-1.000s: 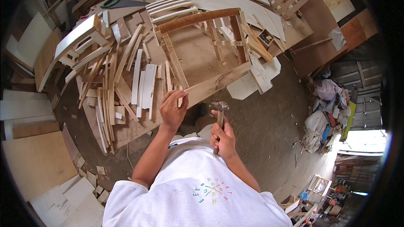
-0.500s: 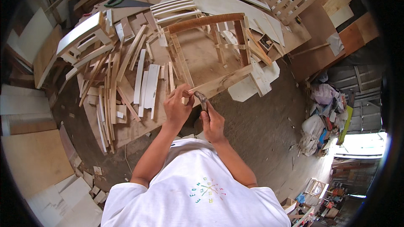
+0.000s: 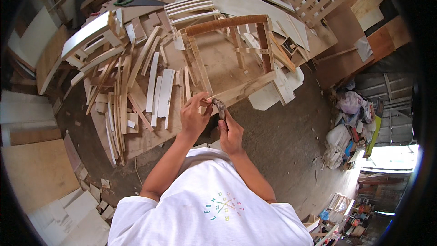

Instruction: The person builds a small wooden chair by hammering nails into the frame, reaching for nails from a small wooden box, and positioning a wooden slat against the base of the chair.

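Note:
A wooden frame (image 3: pixel 243 90) with a dark brown curved rail (image 3: pixel 227 25) lies on the worktable in front of me. At its near left corner, my left hand (image 3: pixel 195 114) has its fingers pinched together. Whatever is between those fingertips is too small to make out. My right hand (image 3: pixel 231 133) is closed round a hammer, its dark worn head (image 3: pixel 219 105) right beside the left fingertips and the frame's corner. The hammer's handle is mostly hidden in my right hand.
Loose wood strips (image 3: pixel 123 91) and white boards (image 3: pixel 163 100) lie left of the frame. Behind are a green-handled saw (image 3: pixel 139 2) and a slatted white piece (image 3: pixel 191 9). A small box (image 3: pixel 288 45) sits right of the frame; bagged clutter (image 3: pixel 343 130) stands on the floor farther right.
The view has shifted slightly, so the table and frame sit a little farther right. Both hands keep nearly the same place at the frame's corner; the hammer head has barely moved.

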The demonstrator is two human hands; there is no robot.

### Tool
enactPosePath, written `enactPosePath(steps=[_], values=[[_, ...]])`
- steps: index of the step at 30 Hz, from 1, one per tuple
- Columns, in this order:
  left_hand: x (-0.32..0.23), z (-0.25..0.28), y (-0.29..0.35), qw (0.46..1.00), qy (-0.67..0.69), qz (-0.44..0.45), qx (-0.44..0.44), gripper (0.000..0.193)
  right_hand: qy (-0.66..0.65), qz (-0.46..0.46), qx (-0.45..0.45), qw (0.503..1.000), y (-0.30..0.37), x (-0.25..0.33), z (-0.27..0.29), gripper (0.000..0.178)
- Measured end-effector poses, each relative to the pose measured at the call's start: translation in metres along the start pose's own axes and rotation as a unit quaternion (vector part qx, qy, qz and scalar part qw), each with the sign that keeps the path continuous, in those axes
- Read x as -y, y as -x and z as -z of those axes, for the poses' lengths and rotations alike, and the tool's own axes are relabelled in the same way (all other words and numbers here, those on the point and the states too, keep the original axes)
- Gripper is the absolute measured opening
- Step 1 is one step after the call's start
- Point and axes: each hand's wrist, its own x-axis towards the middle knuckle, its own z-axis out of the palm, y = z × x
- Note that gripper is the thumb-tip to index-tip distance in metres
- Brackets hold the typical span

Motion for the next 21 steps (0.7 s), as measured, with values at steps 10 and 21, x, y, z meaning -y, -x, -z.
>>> enactPosePath(steps=[10,21], values=[[0.003,0.01,-0.003,0.998,0.054,0.009,0.012,0.054,-0.102,-0.044,-0.049,0.993,0.007,-0.017,-0.01,0.039],[0.016,0.054,-0.095,0.903,-0.132,-0.24,0.331,0.074,-0.324,-0.235,-0.156,0.903,-0.02,-0.003,-0.036,0.044]])
